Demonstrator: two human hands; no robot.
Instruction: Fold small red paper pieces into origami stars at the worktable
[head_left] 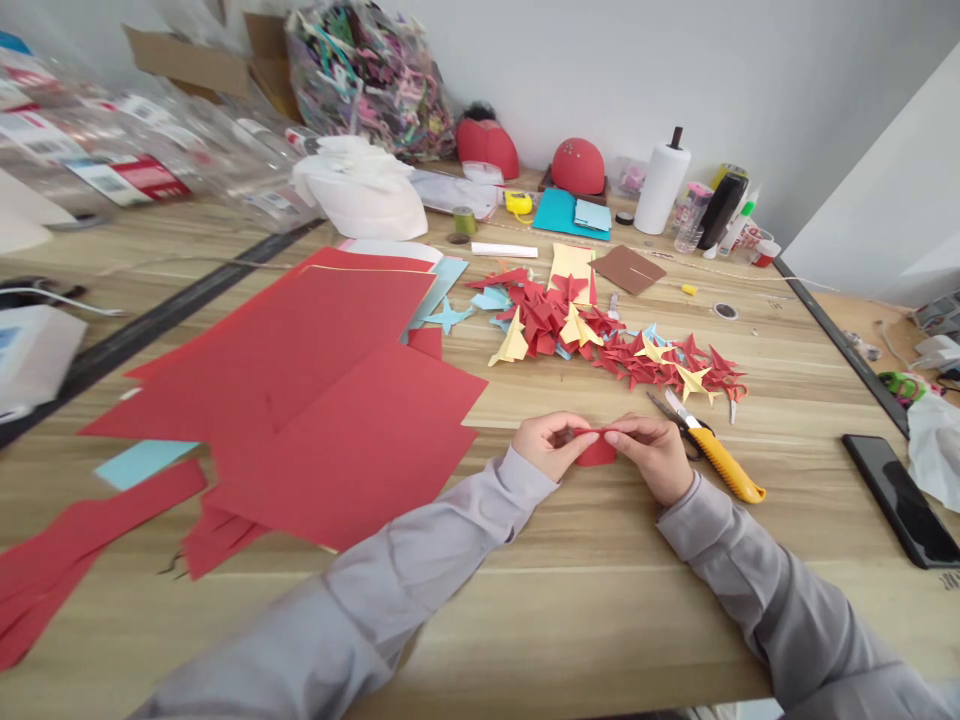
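My left hand (551, 445) and my right hand (656, 458) meet above the wooden table top, both pinching a small piece of red paper (596, 452) between fingers and thumbs. The paper's lower part hangs between them, and its upper edge is drawn thin. Just right of my right hand lie metal scissors (679, 422) and a yellow utility knife (724, 462), close but apparently not touching it. Beyond my hands spreads a heap of folded red, yellow and pale blue paper shapes (592, 340). Large red card sheets (322, 400) overlap to the left.
A black phone (900, 500) lies at the table's right edge. Red offcuts (75, 540) sit at the front left. Along the back stand a paper towel roll (661, 190), bottles, red domed objects and a large clear bag of colourful items (367, 80).
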